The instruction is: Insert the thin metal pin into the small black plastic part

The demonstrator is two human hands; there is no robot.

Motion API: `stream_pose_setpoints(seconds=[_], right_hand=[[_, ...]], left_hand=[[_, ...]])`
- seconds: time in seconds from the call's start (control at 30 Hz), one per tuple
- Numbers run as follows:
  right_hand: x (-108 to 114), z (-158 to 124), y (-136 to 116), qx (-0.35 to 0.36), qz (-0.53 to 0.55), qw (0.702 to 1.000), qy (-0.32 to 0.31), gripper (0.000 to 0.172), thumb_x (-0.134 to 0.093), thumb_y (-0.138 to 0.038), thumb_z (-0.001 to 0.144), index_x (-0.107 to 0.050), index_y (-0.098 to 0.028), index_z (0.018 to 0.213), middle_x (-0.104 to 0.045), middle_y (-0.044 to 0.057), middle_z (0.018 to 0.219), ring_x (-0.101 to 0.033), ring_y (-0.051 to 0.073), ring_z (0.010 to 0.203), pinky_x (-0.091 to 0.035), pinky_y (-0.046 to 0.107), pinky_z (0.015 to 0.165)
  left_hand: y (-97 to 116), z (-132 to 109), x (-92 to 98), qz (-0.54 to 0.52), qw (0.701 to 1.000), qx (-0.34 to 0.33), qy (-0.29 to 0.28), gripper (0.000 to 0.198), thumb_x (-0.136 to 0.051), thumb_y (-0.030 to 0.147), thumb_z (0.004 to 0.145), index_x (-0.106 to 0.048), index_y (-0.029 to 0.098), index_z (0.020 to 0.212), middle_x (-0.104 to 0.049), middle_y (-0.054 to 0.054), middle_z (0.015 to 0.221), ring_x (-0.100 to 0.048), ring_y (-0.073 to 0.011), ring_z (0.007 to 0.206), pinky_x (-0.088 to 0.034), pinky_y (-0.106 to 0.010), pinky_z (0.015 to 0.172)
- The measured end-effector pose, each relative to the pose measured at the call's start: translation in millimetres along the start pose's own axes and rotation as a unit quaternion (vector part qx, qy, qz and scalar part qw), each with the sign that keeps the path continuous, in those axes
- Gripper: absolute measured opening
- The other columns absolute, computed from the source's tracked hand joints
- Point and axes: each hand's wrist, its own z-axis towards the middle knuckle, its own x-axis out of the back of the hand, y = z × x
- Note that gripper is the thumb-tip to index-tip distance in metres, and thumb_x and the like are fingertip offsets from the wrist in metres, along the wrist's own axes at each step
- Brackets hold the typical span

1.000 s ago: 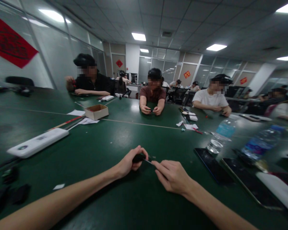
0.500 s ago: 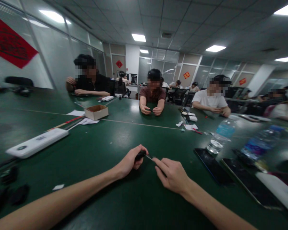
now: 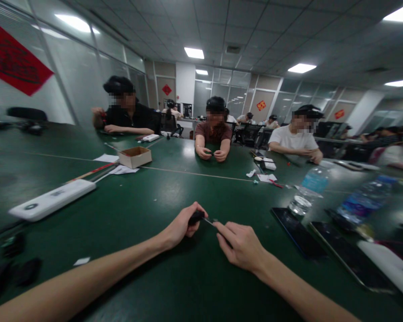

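In the middle of the green table (image 3: 174,188), my left hand (image 3: 184,223) is closed round a small black object (image 3: 196,218). A thin, light metal-looking strip (image 3: 208,221) runs from the black object to the fingertips of my right hand (image 3: 238,243). The fingers of my right hand are pressed together at the strip's far end. Whatever else lies between those fingertips is too small to make out. Both forearms reach in from the lower corners.
On the left are a white power bank (image 3: 53,200), an open cardboard box (image 3: 135,157) and black objects (image 3: 27,272). On the right stand two bottles (image 3: 304,199) (image 3: 366,201) beside dark phones (image 3: 298,232) (image 3: 351,255). Three people sit across the table.
My hands and the black object have hardly moved. Across the table, the person at the left has shifted the raised hand slightly, and something red now shows there.
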Motion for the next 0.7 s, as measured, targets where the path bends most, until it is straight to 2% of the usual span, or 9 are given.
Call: stream_pose_setpoints(seconds=[0.37,0.7], right_hand=[[-1.4,-4.9,4.2,0.058,-0.017,0.998,0.0,0.036,-0.042,-0.022,0.09,-0.051,-0.014,0.124,-0.061,0.005,0.08,-0.054,0.016,0.067,-0.04,0.028,0.06],[2.0,-3.9,3.5,0.074,-0.012,0.997,0.029,0.034,-0.043,-0.022,0.089,-0.054,-0.014,0.12,-0.061,0.005,0.077,-0.054,0.014,0.063,-0.041,0.027,0.058]], left_hand=[[2.4,-4.6,3.2,-0.01,0.999,0.019,-0.043,0.052,-0.022,0.052,0.091,-0.057,0.014,0.085,-0.027,0.008,0.044,-0.015,-0.0072,0.038,-0.015,-0.02,0.038],[5.2,-4.9,2.6,-0.044,0.996,0.027,-0.067,0.053,-0.022,0.051,0.091,-0.058,0.013,0.082,-0.029,0.008,0.042,-0.017,-0.0069,0.036,-0.015,-0.02,0.037]])
